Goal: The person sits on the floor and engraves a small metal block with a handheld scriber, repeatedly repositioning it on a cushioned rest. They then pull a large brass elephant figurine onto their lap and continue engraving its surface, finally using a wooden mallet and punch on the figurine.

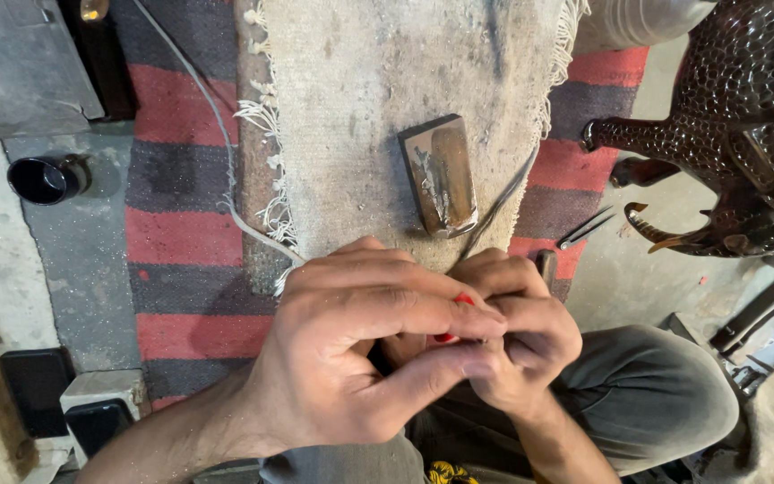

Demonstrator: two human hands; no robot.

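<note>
Both hands meet close under the camera, above the person's lap. Left hand (360, 345) curls over the top, fingers bent and thumb pressed forward, pinching a small red piece (455, 315) against the right hand (521, 336), whose fingers are clenched around the same piece. Only slivers of red show between the fingertips, so its shape cannot be told. Just beyond the hands lies a beige fringed mat (360, 99) on a red and grey striped rug (185, 237). On the mat, near the knuckles, rests a worn rectangular block (441, 175). Tweezers (586, 228) lie on the floor to the right, beside a dark carved wooden animal (736, 125). A black cup (45, 178) stands well off to the left.
</note>
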